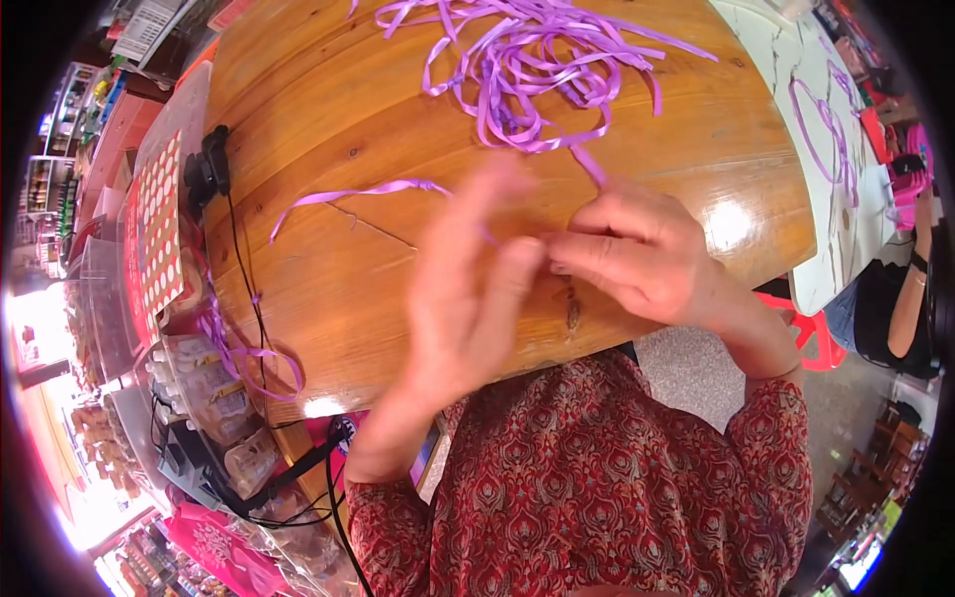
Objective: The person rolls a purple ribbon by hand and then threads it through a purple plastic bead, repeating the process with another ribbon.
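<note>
My right hand (637,254) is closed in a pinch over the wooden table, and a strip of purple ribbon (589,165) runs into its fingers from above. Just left of it, my left hand (463,279) is smeared by motion. Its fingers are stretched upward and its thumb stands apart, the thumb tip close to my right fingertips. Beyond both hands lies a loose, tangled heap of purple ribbons (542,75). Another length of purple ribbon (363,190) stretches left from behind my left hand, beside a thin brown string (373,228).
The wooden table (328,109) borders a white marbled surface (811,249) on the right, with more ribbon (831,124) on it. At left are a black clip (209,169) with a cable, a sheet of round stickers (162,234) and hanging ribbon (254,363). Another person's arm (907,308) shows far right.
</note>
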`<state>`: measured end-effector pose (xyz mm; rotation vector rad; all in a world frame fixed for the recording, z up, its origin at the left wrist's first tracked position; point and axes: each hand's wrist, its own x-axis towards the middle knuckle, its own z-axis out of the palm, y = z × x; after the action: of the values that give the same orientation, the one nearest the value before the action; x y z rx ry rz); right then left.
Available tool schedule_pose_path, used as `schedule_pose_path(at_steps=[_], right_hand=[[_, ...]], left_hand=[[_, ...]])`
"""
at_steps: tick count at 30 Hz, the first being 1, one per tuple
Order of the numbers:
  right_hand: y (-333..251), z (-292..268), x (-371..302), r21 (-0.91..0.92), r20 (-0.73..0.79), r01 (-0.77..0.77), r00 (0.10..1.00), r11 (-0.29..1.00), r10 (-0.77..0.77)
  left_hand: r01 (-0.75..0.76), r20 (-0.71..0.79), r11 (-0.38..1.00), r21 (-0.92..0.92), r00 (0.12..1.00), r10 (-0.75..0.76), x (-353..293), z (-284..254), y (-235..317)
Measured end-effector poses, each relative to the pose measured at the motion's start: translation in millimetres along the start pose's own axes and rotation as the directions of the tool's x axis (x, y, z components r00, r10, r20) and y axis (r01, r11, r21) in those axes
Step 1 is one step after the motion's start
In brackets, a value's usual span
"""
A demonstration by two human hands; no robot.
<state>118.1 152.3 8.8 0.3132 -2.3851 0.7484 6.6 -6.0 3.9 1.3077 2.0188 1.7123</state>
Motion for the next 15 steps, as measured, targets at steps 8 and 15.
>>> schedule_pose_path(at_steps=[8,15], right_hand=[[11,-32,-24,0.123,-0.03,-0.306,0.95,0.944,0.312],[9,-7,-13,0.051,-0.037,-0.191,0.98,0.98,0.193]], left_hand=[[0.301,0.15,0.949,-0.095,0.947,-0.285,-9,-31,-21],[-0.202,0.078,0.913,0.356,0.979,0.186,6,7,-18]])
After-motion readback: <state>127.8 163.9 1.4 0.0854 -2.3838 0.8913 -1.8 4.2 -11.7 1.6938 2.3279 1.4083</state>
